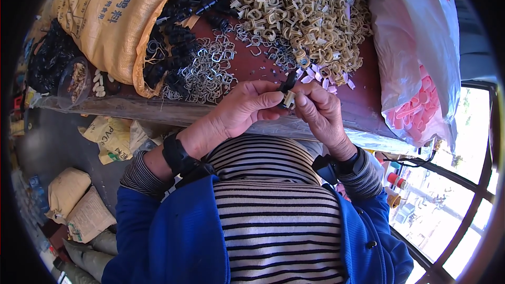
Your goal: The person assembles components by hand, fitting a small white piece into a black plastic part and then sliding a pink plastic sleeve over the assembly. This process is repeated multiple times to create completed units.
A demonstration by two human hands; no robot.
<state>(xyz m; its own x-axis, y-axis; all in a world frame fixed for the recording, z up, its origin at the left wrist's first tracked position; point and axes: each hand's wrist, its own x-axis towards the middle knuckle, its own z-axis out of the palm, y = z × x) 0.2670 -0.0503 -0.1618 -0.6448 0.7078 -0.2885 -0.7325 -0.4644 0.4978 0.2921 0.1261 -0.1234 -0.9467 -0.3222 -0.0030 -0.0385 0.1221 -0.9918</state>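
My left hand (246, 104) is closed on a small black plastic fitting (288, 82), held just over the table's near edge. A cream plastic clip (289, 99) sits against the fitting, and my right hand (322, 114) pinches it between thumb and fingers. Fingertips hide how the two parts meet. Just beyond my hands lie a heap of bent metal clips (206, 68), a scatter of pale pink tabs (315, 73) and a big pile of cream plastic clips (310, 13).
An orange woven sack (113, 26) spills black fittings (181, 42) on the left. At right a white plastic bag (407, 26) holds pink pieces (415, 108). A clear tub (73, 84) stands at far left. Paper sacks (71, 192) lie on the floor; a window (436, 205) is at right.
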